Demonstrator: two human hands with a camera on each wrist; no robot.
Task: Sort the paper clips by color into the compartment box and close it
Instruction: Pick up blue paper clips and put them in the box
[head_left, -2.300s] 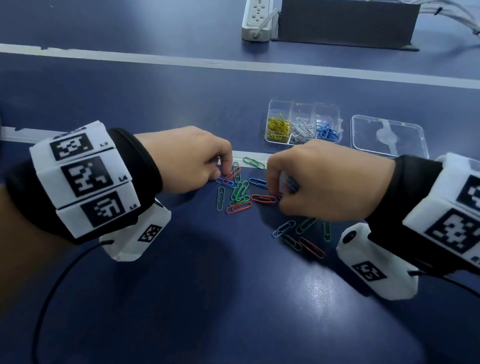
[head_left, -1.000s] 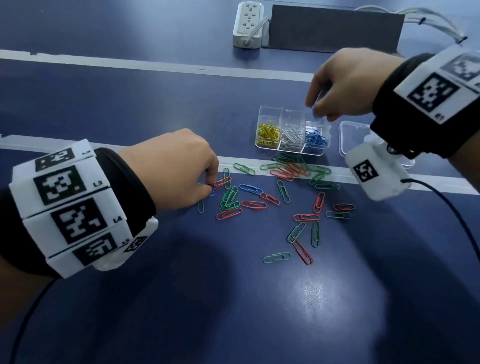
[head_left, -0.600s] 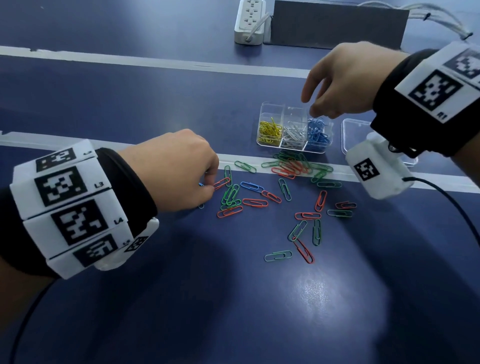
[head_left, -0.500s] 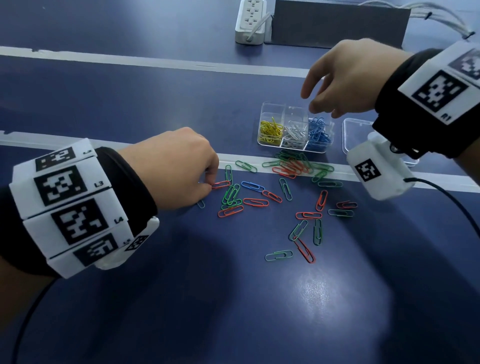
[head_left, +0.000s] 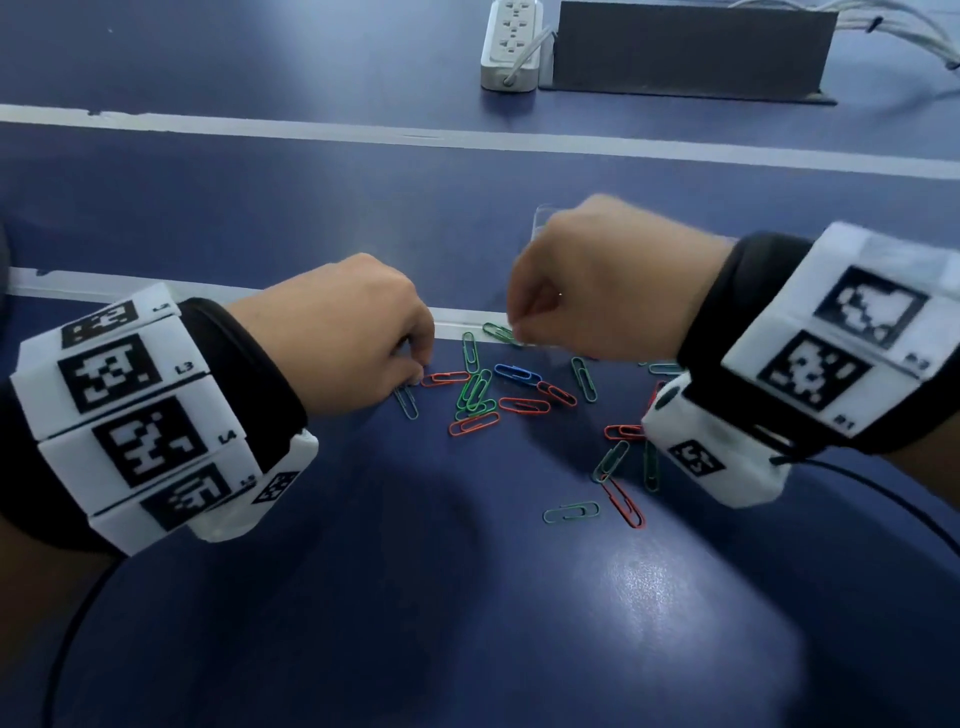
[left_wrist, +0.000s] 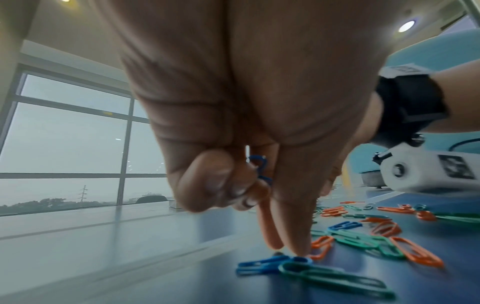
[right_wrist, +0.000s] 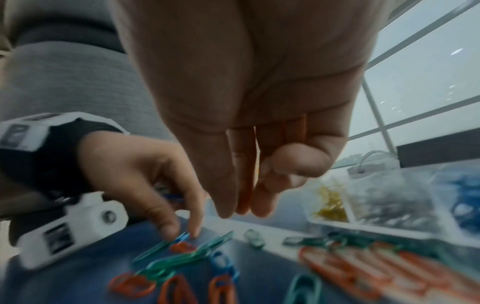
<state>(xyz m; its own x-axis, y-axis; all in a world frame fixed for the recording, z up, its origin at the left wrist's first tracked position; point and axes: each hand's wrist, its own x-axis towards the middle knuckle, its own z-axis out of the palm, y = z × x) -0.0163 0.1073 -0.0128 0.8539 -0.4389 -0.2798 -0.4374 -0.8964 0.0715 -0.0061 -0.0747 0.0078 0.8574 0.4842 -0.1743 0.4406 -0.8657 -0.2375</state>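
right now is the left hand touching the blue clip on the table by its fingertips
Touching. The left wrist view shows the left hand with a straight fingertip pressed down on the end of the blue clip lying on the table.

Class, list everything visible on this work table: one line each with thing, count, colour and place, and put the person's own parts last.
Loose wire paper clips: many; orange, green, blue; scattered mid-table.
Clear plastic compartment box: one; holds yellow, silver, blue clips; behind right hand.
White power strip: one; far edge.
Dark grey panel: one; far edge, right of strip.
White tape lines: two; across blue table.
Left hand: curled round blue clips, fingertips on another.
Right hand: above pile, empty.
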